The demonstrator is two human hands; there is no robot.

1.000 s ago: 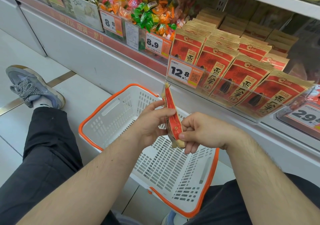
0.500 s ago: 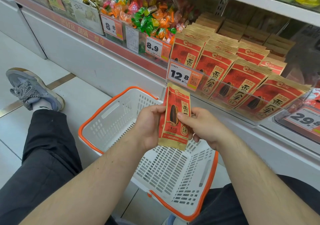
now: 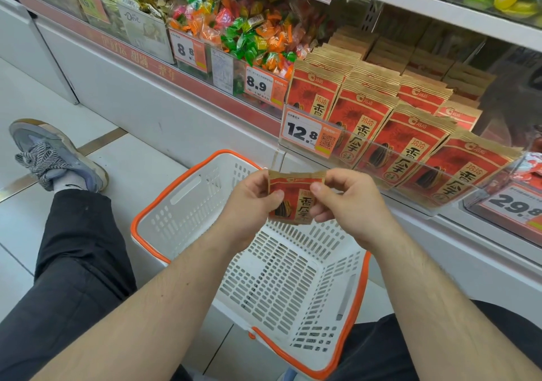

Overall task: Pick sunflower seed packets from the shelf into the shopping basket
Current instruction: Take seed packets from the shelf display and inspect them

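My left hand and right hand each pinch a side of one packet at mid-frame, face toward me, likely so I can read it before letting go. It hangs directly over the basket, which has nothing in it, so a release should drop it in. More packets stand on the shelf, upper right.
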